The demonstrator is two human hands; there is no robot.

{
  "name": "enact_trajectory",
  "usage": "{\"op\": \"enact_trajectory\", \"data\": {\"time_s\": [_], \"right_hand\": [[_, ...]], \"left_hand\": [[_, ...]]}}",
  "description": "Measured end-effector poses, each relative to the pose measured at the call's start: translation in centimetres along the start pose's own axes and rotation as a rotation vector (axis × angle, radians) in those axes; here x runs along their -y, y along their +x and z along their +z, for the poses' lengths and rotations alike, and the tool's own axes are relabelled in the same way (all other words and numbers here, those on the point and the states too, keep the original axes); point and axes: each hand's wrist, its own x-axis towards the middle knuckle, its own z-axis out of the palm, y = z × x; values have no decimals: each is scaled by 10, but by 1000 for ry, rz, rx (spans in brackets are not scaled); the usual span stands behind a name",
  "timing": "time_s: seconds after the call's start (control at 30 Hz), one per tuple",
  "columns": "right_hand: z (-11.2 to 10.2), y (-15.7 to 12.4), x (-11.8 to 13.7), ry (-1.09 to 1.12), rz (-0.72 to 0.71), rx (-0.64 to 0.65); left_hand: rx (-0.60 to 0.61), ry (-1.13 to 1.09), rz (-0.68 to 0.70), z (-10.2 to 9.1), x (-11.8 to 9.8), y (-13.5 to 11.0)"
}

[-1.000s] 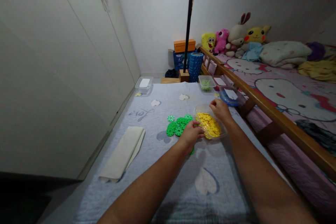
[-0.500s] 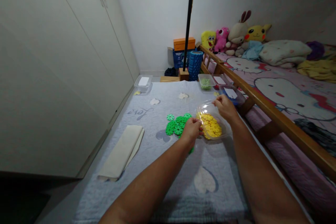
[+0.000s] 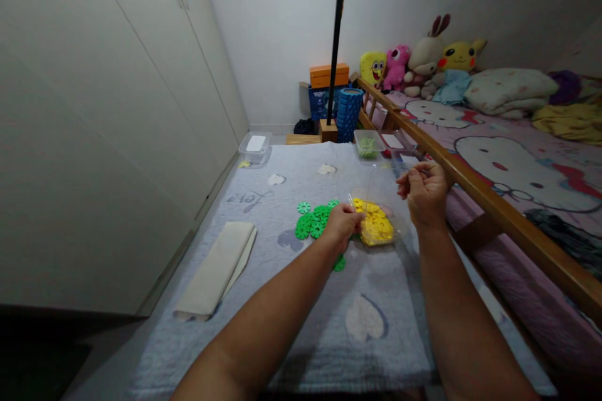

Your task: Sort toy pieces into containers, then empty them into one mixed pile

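A clear plastic container (image 3: 394,233) of yellow snowflake pieces (image 3: 375,227) lies on the grey blanket (image 3: 301,301). My left hand (image 3: 342,226) is closed on the container's near left edge. My right hand (image 3: 423,190) is raised above it, fingers pinched on the transparent lid (image 3: 380,183), which is lifted off and faint to see. A heap of green snowflake pieces (image 3: 314,223) lies just left of my left hand, with one more green piece (image 3: 339,262) under my wrist.
A folded cream cloth (image 3: 216,269) lies at left. Clear containers sit at the blanket's far edge: one with a white label (image 3: 256,146), one with green pieces (image 3: 369,145). A wooden bed rail (image 3: 498,210) runs along the right. A black pole (image 3: 335,44) stands behind; wardrobe doors at left.
The lid has come off the yellow-piece container: my right hand has lifted it up and to the right. My left hand stays on the container's edge.
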Motion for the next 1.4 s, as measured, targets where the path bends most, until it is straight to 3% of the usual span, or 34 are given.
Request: {"op": "enact_trajectory", "data": {"time_s": [0.13, 0.23, 0.4, 0.6, 0.77, 0.97, 1.2, 1.4], "right_hand": [[-10, 5, -4, 110, 36, -257], [-19, 3, -20, 146, 237, -384], [-12, -21, -54, 121, 573, -345], [10, -43, -82, 46, 583, -217], [10, -46, -92, -80, 515, -136], [8, -48, -90, -182, 461, -59], [2, -45, -83, -48, 473, -138], [1, -44, -77, 86, 462, -209]], "left_hand": [[-8, 85, 115, -5, -11, 5], [-38, 76, 212, -20, -30, 3], [-28, 199, 456, -60, -72, -5], [-96, 627, 686, -101, -103, -11], [-137, 874, 713, -112, -100, -15], [-108, 1116, 809, -96, -90, -30], [-45, 1453, 1011, -89, -66, -32], [-31, 1408, 1184, -97, -60, -34]]}}
